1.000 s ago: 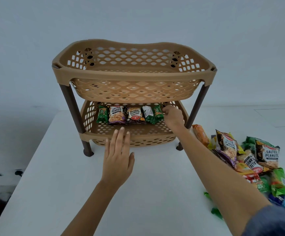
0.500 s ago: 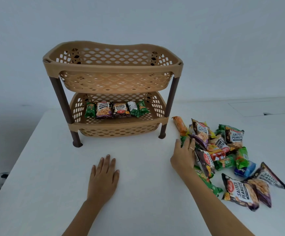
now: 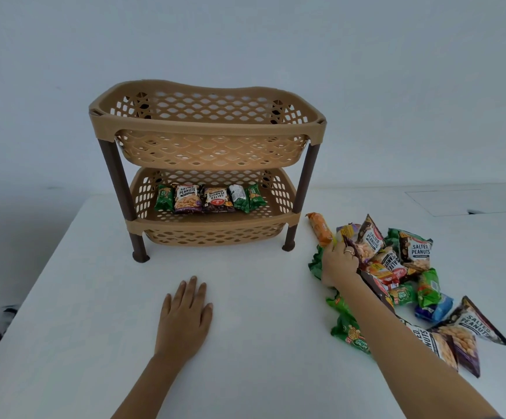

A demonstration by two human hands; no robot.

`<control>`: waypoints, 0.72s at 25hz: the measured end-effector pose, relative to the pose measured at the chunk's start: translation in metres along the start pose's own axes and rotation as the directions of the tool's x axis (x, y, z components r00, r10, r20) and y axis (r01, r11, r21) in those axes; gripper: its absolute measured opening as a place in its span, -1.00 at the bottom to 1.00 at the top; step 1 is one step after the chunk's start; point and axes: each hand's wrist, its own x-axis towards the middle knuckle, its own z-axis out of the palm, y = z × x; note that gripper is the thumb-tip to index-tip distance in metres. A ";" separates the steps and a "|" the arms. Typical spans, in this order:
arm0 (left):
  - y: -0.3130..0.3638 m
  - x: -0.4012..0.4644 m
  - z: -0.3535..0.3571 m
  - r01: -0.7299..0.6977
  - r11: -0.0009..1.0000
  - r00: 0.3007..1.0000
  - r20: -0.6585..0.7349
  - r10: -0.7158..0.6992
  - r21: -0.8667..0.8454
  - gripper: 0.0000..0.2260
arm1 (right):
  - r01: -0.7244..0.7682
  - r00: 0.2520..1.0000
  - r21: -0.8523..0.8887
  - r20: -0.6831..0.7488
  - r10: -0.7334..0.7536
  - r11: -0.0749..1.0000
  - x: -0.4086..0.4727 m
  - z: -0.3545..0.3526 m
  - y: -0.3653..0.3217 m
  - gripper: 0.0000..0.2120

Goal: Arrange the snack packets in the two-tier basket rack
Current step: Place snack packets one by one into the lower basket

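Head view: left hand (image 3: 185, 316) lies flat, palm down on the white surface (image 3: 245, 358), fingers (image 3: 192, 290) straight and close together, released, holding nothing; forearm runs back toward the bottom edge. Ahead of those fingertips and apart from them stands the two-tier basket rack (image 3: 208, 164), tan baskets on dark brown legs. Lower tier (image 3: 215, 228) holds a row of five packets toward the back: green packet (image 3: 164, 198), salted peanuts packet (image 3: 187, 198), dark peanuts packet (image 3: 218, 200), green-and-white packet (image 3: 239, 198), small green packet (image 3: 255, 195), side by side and touching. Inside of the upper tier (image 3: 208, 131) is only partly seen

Right arm stretches forward and out to the right, wrist a little bent, right hand (image 3: 338, 263) set on the near-left edge of the loose snack pile (image 3: 403, 276) on the surface. Its fingers (image 3: 350, 252) curl onto a purple-edged peanuts packet (image 3: 366, 243), ring on one finger; whether they truly pinch it or just touch it, cannot tell. Just past the fingertips lies an orange biscuit roll (image 3: 319, 228), near the rack's front right leg (image 3: 291, 240). Under the wrist side a crumpled green packet (image 3: 316, 263); under the forearm more green packets (image 3: 350, 335). Right of the fingers, another salted peanuts packet (image 3: 416, 252), and farther toward the elbow two more peanuts packets (image 3: 469, 325)
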 end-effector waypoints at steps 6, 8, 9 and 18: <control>0.000 0.000 0.000 -0.003 1.000 1.000 -0.008 0.003 0.010 -0.32 | 0.201 0.956 0.066 0.204 -0.211 0.977 -0.009 -0.019 -0.017 -0.27; -0.001 0.000 0.001 0.006 1.000 1.000 -0.001 -0.006 0.014 -0.36 | 0.247 0.912 0.227 0.275 -0.305 0.942 -0.015 -0.020 -0.026 -0.22; 0.000 0.000 0.001 0.010 1.000 1.000 0.002 -0.010 0.016 -0.42 | 0.255 0.900 0.279 0.283 -0.333 0.926 -0.020 -0.019 -0.032 -0.17; 0.055 0.010 -0.029 0.260 0.810 0.959 0.240 -0.153 -0.525 -0.52 | 0.065 0.906 0.735 0.241 -0.349 0.675 -0.059 0.005 -0.082 -0.41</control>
